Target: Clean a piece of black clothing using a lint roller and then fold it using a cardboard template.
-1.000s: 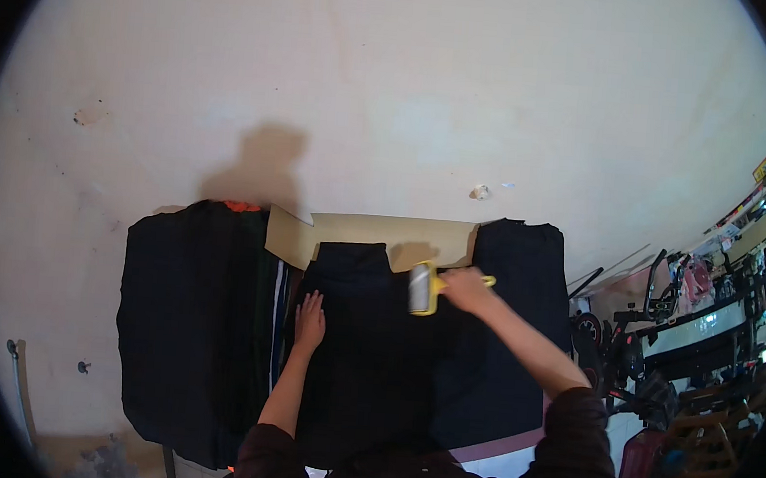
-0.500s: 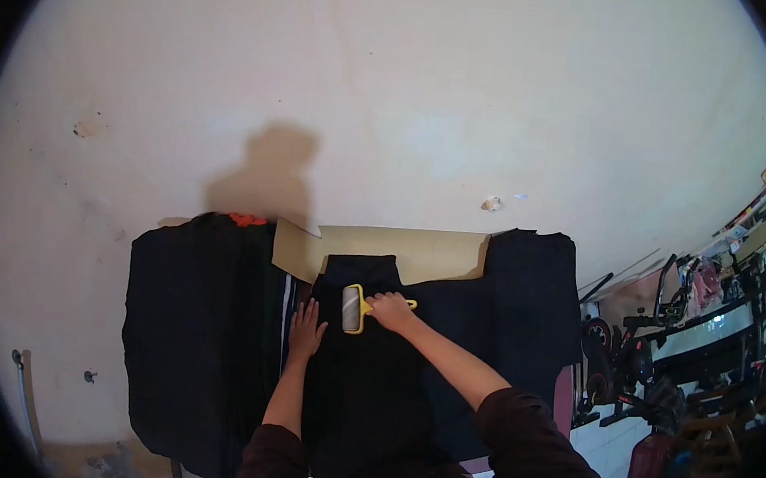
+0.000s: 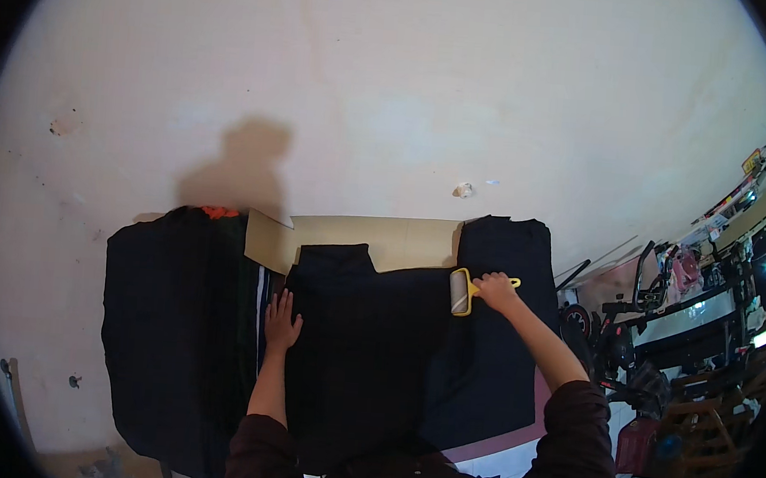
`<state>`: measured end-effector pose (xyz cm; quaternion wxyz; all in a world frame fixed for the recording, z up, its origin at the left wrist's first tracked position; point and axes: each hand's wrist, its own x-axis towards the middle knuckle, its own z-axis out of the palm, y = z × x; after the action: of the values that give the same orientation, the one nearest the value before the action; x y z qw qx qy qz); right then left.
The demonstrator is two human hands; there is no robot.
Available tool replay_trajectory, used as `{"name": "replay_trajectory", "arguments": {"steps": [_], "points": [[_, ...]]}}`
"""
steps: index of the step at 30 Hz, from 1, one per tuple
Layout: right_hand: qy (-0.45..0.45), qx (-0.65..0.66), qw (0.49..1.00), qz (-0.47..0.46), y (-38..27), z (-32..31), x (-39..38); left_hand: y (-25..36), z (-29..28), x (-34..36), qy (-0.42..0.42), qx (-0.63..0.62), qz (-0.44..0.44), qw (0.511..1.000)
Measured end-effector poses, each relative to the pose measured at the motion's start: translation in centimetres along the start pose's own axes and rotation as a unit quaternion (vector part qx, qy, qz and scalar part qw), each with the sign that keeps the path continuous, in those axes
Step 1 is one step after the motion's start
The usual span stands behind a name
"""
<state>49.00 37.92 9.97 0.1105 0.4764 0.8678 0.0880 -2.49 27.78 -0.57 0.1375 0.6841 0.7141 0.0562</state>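
Note:
Black trousers or similar dark cloth [image 3: 362, 353] lie spread at the centre, with a raised panel at the right, over tan cardboard [image 3: 365, 238]. My right hand [image 3: 495, 288] grips the handle of a yellow-framed lint roller [image 3: 459, 290], which rests on the cloth's upper right. My left hand [image 3: 283, 319] lies flat with fingers out on the cloth's left edge, beside a gap showing striped fabric [image 3: 259, 315]. A bulky pile of dark cloth [image 3: 155, 330] stands at the left, with an orange item [image 3: 220, 212] at its top.
A pale, marked wall [image 3: 393, 89] rises behind the work surface. At the right are exercise or scooter-like equipment [image 3: 624, 345], a red container [image 3: 635, 448], wooden furniture [image 3: 708, 422] and assorted clutter. A thin pipe [image 3: 15, 395] runs at the lower left.
My right hand moved the roller leftward across the cloth, then back to the right, further than where it was a second ago. My left hand stays at the left edge. The view has shifted slightly.

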Motion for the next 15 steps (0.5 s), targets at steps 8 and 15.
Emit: {"name": "replay_trajectory", "arguments": {"steps": [8,15], "points": [[0.009,-0.013,1.0,0.007,5.2,-3.4,-2.9,0.1,0.3,0.3,-0.012,0.034,-0.01,0.999],[-0.011,-0.01,0.997,0.079,10.7,-3.8,-6.7,-0.1,-0.1,0.0,-0.014,0.021,-0.009,1.0]]}}
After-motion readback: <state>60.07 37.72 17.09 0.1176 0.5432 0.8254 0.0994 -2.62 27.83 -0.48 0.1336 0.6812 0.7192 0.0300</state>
